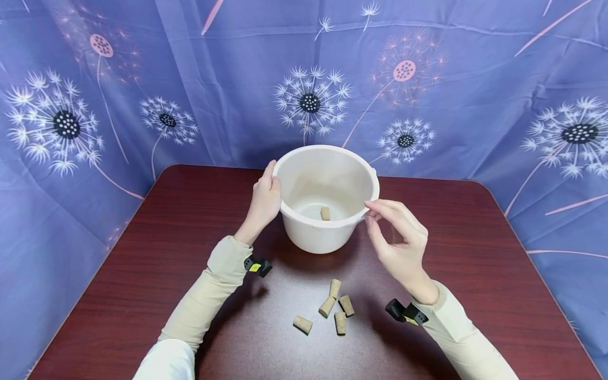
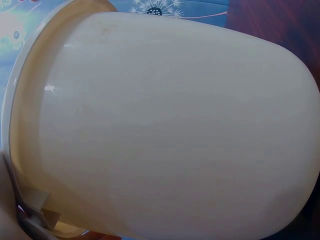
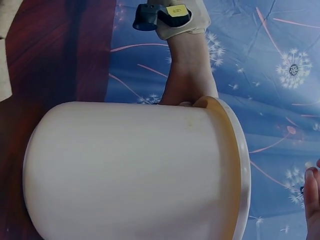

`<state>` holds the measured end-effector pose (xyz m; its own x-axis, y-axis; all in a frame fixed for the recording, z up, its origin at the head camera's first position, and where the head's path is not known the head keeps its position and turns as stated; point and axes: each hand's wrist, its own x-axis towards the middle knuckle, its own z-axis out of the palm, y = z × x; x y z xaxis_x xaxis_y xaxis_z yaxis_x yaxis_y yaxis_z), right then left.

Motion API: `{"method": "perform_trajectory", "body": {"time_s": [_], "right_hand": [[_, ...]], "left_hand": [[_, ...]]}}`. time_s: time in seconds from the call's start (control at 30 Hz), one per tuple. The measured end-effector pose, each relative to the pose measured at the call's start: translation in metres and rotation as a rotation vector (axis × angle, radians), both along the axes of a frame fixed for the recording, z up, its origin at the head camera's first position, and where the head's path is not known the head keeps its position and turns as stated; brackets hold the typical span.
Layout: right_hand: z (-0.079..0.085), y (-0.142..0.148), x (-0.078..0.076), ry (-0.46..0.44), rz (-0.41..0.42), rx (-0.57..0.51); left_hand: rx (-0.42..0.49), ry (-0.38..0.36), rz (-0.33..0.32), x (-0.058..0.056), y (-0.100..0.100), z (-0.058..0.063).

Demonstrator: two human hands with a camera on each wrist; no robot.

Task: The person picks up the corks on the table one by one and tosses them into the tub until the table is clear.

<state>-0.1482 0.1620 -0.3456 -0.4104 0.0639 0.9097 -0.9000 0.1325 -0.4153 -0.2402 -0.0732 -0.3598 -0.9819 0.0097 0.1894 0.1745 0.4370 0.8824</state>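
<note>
A white plastic bucket (image 1: 309, 235) stands on the table, its mouth tipped toward the head view. My left hand (image 1: 266, 198) grips its rim on the left, thumb toward the near side. Inside, one cork (image 1: 325, 213) shows at the bottom. My right hand (image 1: 401, 237) is by the right side of the rim, thumb and fingertips apart, with nothing visible between them. In the right wrist view, its fingertips (image 3: 312, 187) show a gap from the bucket rim (image 3: 244, 175). Several corks lie in front of the bucket, one cork (image 1: 302, 324) apart from the others (image 1: 340, 323).
The dark red wooden table (image 1: 190, 221) has rounded far corners. Behind it and along both sides hangs a blue curtain (image 1: 237, 63) with a dandelion print. A wrist camera (image 1: 258, 265) is strapped on the left sleeve and another camera (image 1: 406, 312) on the right.
</note>
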Motion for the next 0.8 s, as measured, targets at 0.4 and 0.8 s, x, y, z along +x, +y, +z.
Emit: {"method": "perform_trajectory", "body": {"time_s": [0.4,0.8], "right_hand": [[-0.008,0.01,0.005,0.122,-0.033,0.175],[-0.011,0.012,0.01,0.197,0.157,0.307]], "left_hand": [[-0.007,0.012,0.014,0.0,0.001,0.0],[-0.004,0.012,0.019,0.0,0.001,0.001]]}}
